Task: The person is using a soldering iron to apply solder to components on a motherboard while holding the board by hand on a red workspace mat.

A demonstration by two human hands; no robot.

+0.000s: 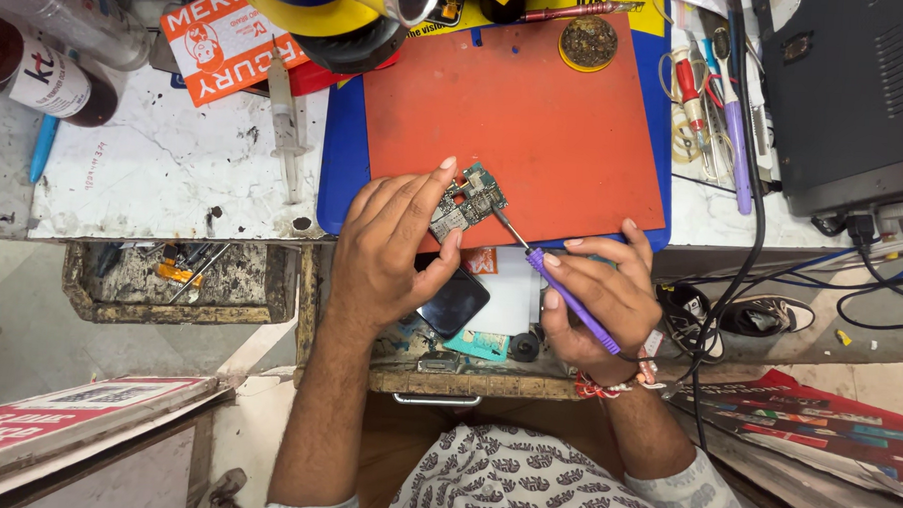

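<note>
A small green circuit board lies at the near edge of an orange work mat. My left hand pinches the board between thumb and fingers. My right hand grips a purple-handled soldering iron, whose metal tip touches the right side of the board. A dark phone lies in the open drawer under my left hand.
A blue mat lies under the orange one. A syringe, a dark bottle and a tape roll sit at the far left. Tools and a black power unit stand at right, with cables hanging down. A brass tip cleaner sits at the back.
</note>
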